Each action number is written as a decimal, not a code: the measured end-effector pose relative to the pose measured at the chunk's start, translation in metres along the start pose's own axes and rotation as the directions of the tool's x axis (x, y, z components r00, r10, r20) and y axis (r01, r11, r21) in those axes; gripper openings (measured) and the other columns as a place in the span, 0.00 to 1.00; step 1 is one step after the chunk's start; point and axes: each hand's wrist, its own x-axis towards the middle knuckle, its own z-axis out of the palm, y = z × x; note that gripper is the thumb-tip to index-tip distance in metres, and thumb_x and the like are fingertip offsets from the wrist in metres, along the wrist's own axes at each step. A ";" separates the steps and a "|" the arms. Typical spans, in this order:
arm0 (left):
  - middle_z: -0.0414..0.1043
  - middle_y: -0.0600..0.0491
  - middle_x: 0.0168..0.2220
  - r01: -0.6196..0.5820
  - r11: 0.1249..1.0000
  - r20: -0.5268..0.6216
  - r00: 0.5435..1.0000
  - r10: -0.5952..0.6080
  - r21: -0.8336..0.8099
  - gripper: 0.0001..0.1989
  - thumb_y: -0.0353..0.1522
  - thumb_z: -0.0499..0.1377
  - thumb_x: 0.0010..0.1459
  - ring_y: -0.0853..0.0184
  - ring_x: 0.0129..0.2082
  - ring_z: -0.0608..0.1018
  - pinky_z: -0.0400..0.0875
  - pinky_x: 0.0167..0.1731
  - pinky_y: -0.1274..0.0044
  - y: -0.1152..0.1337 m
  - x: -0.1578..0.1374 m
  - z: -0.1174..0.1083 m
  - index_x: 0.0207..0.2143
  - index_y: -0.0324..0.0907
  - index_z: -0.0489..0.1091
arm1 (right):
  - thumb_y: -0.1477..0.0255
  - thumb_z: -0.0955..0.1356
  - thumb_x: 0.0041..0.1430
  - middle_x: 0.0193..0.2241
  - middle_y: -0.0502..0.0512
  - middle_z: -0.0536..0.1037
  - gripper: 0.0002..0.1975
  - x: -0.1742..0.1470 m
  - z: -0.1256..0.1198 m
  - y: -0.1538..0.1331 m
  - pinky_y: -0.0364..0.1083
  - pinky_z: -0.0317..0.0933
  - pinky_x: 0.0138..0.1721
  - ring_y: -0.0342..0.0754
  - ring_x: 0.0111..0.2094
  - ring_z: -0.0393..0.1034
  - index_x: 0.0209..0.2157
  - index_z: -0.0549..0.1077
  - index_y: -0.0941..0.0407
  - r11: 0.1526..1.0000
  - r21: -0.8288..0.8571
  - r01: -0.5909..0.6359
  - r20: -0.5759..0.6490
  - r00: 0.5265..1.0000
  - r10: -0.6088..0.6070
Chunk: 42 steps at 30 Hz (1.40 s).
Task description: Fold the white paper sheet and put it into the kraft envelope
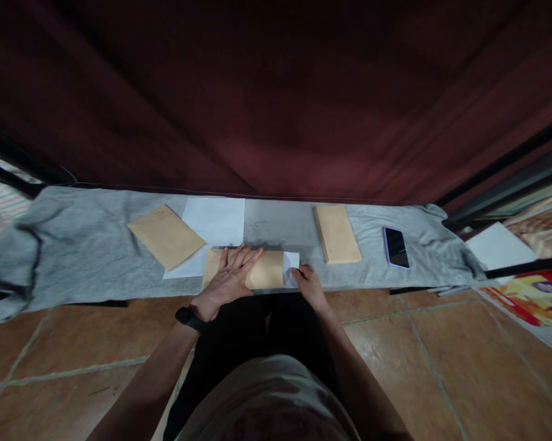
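A brown envelope (267,269) lies lengthwise near the front edge of the cloth-covered bench. Spread flat across its left part is my left hand (230,277), fingers apart, pressing on it. A white folded paper (291,268) sticks out of the envelope's right end, the rest of it hidden inside. My right hand (307,283) pinches that paper at its outer edge, between thumb and fingers. To the left, more brown envelopes (166,237) lie askew, partly over white paper sheets (215,219). On the right rests a neat stack of brown envelopes (337,234).
A phone (396,247) lies on the grey cloth (367,216) at the right. Behind the bench hangs a dark red curtain (257,122). Black metal bars (510,177) stand at the right side, near a white board (500,246) and a colourful printed package (533,300).
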 end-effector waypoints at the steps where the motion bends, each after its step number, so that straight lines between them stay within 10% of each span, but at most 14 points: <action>1: 0.49 0.38 0.70 -0.005 1.000 -0.008 1.000 0.005 -0.007 0.58 0.39 0.70 0.48 0.46 0.71 0.50 0.38 0.66 0.49 0.000 0.000 0.001 0.72 0.47 0.38 | 0.60 0.65 0.59 0.29 0.52 0.74 0.15 0.000 0.003 -0.001 0.46 0.62 0.39 0.48 0.34 0.68 0.27 0.76 0.54 1.000 0.007 0.007 -0.014 1.000 -0.007; 6: 0.50 0.37 0.70 -0.048 0.998 -0.052 0.998 0.047 -0.030 0.57 0.39 0.69 0.49 0.45 0.71 0.50 0.39 0.66 0.49 0.001 0.000 0.005 0.72 0.47 0.38 | 0.61 0.64 0.60 0.37 0.54 0.75 0.14 -0.002 0.015 -0.008 0.47 0.62 0.49 0.49 0.42 0.70 0.29 0.78 0.53 0.997 0.078 -0.025 -0.020 0.999 0.027; 25: 0.52 0.37 0.69 -0.101 0.995 -0.065 0.993 0.099 -0.014 0.56 0.37 0.69 0.49 0.47 0.71 0.50 0.39 0.67 0.49 0.006 0.003 0.005 0.72 0.46 0.39 | 0.62 0.63 0.54 0.19 0.47 0.71 0.15 -0.003 0.022 -0.013 0.42 0.57 0.28 0.44 0.24 0.64 0.20 0.71 0.54 0.984 0.133 -0.118 0.042 0.993 0.114; 42: 0.51 0.38 0.70 -0.113 0.993 -0.060 0.992 0.111 -0.022 0.57 0.38 0.69 0.49 0.46 0.71 0.50 0.39 0.67 0.49 0.007 0.004 0.006 0.72 0.47 0.38 | 0.62 0.64 0.55 0.19 0.47 0.72 0.15 -0.005 0.028 -0.003 0.43 0.62 0.29 0.45 0.24 0.67 0.21 0.75 0.54 0.964 0.222 -0.144 0.025 0.990 0.142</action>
